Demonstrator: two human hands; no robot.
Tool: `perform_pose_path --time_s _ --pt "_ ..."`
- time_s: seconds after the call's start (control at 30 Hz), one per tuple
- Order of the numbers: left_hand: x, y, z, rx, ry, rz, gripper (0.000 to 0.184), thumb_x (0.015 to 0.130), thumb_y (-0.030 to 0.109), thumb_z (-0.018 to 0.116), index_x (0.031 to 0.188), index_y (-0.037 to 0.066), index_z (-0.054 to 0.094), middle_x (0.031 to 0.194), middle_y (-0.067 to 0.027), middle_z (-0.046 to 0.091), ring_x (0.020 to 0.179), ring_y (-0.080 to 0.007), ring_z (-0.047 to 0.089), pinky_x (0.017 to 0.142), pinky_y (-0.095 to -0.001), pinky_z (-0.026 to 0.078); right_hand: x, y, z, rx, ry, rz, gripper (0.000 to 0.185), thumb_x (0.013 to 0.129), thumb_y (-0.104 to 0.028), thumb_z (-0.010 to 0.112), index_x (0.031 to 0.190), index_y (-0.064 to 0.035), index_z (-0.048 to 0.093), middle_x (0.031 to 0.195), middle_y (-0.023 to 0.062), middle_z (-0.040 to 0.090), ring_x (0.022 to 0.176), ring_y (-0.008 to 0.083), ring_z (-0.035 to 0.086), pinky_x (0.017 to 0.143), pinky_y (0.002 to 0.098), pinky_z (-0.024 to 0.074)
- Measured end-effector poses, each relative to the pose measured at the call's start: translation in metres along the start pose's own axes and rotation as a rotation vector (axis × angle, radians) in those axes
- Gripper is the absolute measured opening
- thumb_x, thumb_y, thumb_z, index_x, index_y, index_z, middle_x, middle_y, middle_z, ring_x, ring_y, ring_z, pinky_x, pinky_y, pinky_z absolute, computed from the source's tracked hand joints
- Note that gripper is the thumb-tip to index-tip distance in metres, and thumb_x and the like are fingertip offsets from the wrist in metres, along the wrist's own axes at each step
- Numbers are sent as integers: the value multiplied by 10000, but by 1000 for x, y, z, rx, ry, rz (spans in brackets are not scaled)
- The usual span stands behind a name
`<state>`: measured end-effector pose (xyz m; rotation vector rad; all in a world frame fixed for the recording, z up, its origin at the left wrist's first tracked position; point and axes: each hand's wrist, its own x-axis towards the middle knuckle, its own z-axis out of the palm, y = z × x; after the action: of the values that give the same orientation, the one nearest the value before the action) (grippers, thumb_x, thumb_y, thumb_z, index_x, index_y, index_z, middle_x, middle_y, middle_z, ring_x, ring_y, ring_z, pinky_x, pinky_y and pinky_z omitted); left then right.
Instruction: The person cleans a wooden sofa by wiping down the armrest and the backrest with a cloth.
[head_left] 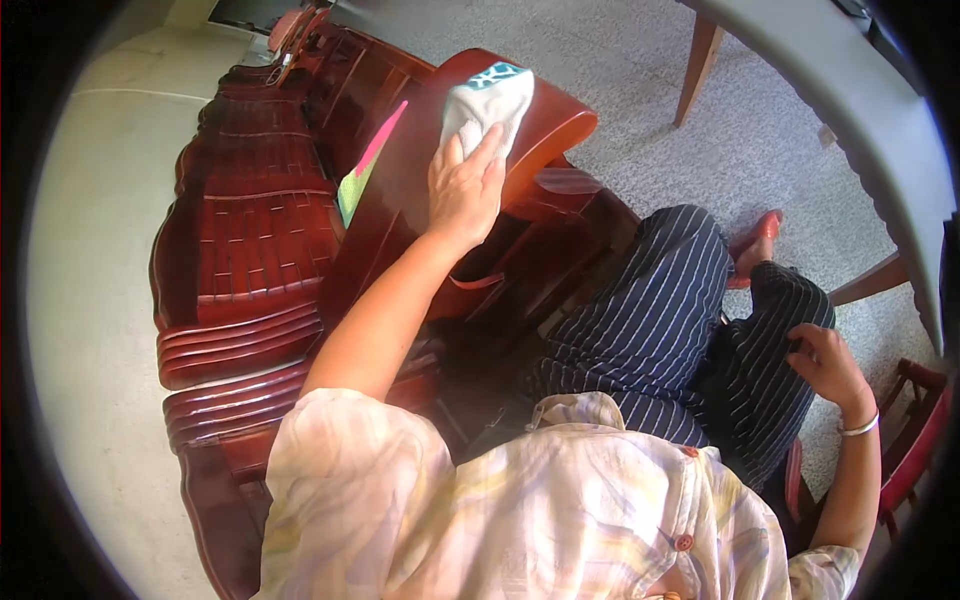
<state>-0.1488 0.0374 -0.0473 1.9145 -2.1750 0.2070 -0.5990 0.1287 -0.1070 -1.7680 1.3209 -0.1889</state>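
Cloth (492, 103): pale and rumpled, with a teal-and-white patterned patch at its far end; it lies on the armrest, close to the rounded end.
Armrest (395, 215): broad, glossy, red-brown wood, running from near the left forearm up toward the top of the view.
Left hand (468, 195): reaching out over the armrest, the fingers holding the near part of the cloth down against the wood.
Right hand (832, 365): by the knee of the trousers, the fingers loosely curled with a narrow gap to the thumb; whether they touch the fabric, I cannot tell.
Bracelet (860, 427): a pale band around the right wrist.
Trousers (640, 320): dark with thin white stripes, the legs bent.
Shirt (560, 500): light, with a swirling pastel pattern and reddish buttons.
Shoe (752, 240): red, on the floor (600, 65), which is grey and speckled.
Sofa (260, 240): red-brown wood with a slatted surface, beside the armrest on the left of the view.
Pink-and-green piece (370, 165): just beside the armrest, on the sofa side.
Chair (925, 430): red, at the right edge, near the right forearm.
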Motion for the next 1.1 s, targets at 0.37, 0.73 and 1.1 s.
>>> perform_pose_path --time_s 0.37,0.73,1.1 --pt "-152 -111 -20 -153 51 -304 403 852 241 375 1225 103 439 1193 -191 438 1099 -345 384 955 -359 273 -1 0 -1 65 -10 20 233 660 -31 604 876 30 542 554 108 505 508 153 496 490 283 389" --pt "-192 -194 -24 385 -206 -1244 498 820 408 307 1230 147 418 1198 -213 425 1132 -353 384 948 -432 309 -1 2 2 38 37 -65 251 640 -24 614 875 32 546 550 111 508 506 184 516 492 283 397" --pt "-21 -47 6 138 18 -484 469 823 353 407 1231 121 418 1114 -267 421 1007 -411 407 893 -442 315 0 0 0 30 15 -20 262 638 -10 613 888 34 546 557 101 517 510 176 524 494 279 403"
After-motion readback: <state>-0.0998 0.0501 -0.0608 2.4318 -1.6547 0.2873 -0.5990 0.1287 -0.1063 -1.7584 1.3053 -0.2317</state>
